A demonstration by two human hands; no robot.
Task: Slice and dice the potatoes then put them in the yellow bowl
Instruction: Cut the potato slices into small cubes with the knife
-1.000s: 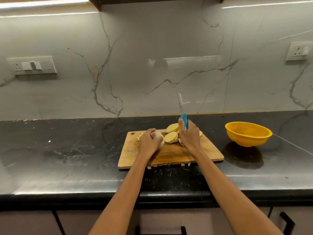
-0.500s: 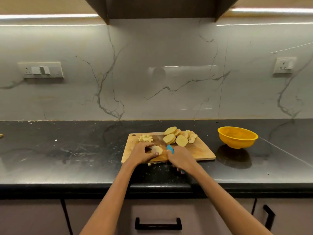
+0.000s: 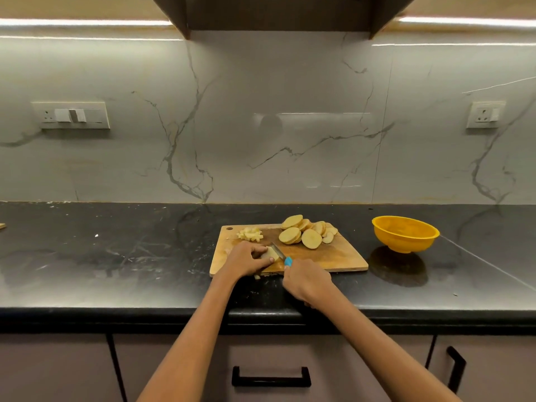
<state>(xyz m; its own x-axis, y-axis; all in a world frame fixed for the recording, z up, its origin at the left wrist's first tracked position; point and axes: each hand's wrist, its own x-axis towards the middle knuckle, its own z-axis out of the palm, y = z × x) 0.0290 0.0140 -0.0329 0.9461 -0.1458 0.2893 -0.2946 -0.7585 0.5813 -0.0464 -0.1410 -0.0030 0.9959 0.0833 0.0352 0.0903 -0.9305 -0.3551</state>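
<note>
Warm light strips (image 3: 87, 23) under the cabinets wash the wall (image 3: 261, 126) brightly and glare on it. The bench (image 3: 116, 256) gleams dully; the bowl (image 3: 405, 234) casts a dark shadow. Wide-angle bending curves the edges; focus is slightly soft.

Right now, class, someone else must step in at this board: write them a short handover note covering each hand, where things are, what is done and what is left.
Left hand holds a potato slice down at the near left of the board.
Right hand grips the knife, its blade at that slice.
Done: a small pile of dice at the board's far left.
Left: the slices heaped at the board's far side, uncut; the bowl stands right of the board, no potato visible in it. Dice the rest, then move everything into the bowl.
</note>
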